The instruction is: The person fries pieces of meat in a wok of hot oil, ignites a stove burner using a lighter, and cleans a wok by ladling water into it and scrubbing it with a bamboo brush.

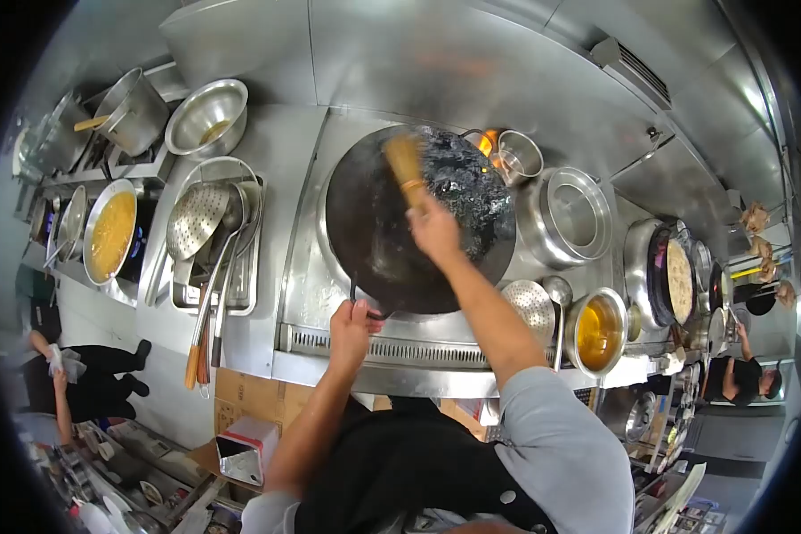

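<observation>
The left hand [351,331] reached forward at lower centre, fingers curled round the handle [354,290] of the wok [372,214], which filled the middle of the frame. The right hand [435,231], its forearm slanting up and leftward, gripped a motion-blurred brush [405,167] over the wok. At right sat a pot of amber liquid [618,311], a perforated skimmer [527,310] and a ladle [556,289]; at left, a metal tray [240,299] of long-handled tools. The wok was round and black, glossy at its upper right; the brush, straw-coloured. Flame [487,142] showed beyond, before a smooth steel wall [472,62].
</observation>
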`<state>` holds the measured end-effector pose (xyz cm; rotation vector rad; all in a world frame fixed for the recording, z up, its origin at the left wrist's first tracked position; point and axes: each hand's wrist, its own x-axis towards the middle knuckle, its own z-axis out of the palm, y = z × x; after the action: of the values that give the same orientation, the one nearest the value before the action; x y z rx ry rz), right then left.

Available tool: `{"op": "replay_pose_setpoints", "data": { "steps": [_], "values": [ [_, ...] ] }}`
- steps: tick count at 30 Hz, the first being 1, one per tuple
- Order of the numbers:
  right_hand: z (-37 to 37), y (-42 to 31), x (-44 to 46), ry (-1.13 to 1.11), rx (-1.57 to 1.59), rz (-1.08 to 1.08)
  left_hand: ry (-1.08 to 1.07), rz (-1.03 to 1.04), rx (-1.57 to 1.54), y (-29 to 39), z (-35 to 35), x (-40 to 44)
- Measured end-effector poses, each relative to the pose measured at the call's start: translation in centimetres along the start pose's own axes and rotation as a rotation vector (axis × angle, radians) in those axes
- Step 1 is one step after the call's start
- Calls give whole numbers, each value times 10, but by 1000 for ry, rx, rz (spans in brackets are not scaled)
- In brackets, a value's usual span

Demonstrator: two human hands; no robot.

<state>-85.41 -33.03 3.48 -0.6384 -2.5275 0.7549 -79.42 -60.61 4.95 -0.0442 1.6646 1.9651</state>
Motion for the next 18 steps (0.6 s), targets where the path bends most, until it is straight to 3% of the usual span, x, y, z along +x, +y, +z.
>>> {"op": "replay_pose_setpoints", "data": {
  "steps": [1, 3, 5, 6, 7, 9, 13, 15, 18],
  "values": [
    [12, -5, -7, 15, 18, -152, -1, -31, 26, 1, 0, -1],
    [-4, 13, 4, -66, -49, -112, 15, -5, 13, 2, 3, 3],
    [-16, 6, 21, -14, -14, 132, 51, -28, 61, 0, -1, 8],
    [3, 5, 19, 112, 165, 36, 52, -18, 97, 0, -6, 15],
    [10, -15, 12, 78, 292, 54, 54, -5, 128, 1, -10, 25],
    [16, -33, -19, -165, 355, -109, 70, 21, 133, 10, -10, 38],
    [-102, -36, -98, -701, 271, -138, 63, 51, 232, 21, -20, 34],
    [-142, 7, -97, -810, 28, -26, 7, 18, 202, 25, -18, 24],
    [-136, 18, -5, -723, -275, 51, -5, -1, 121, 18, -19, 22]
  ]
}}
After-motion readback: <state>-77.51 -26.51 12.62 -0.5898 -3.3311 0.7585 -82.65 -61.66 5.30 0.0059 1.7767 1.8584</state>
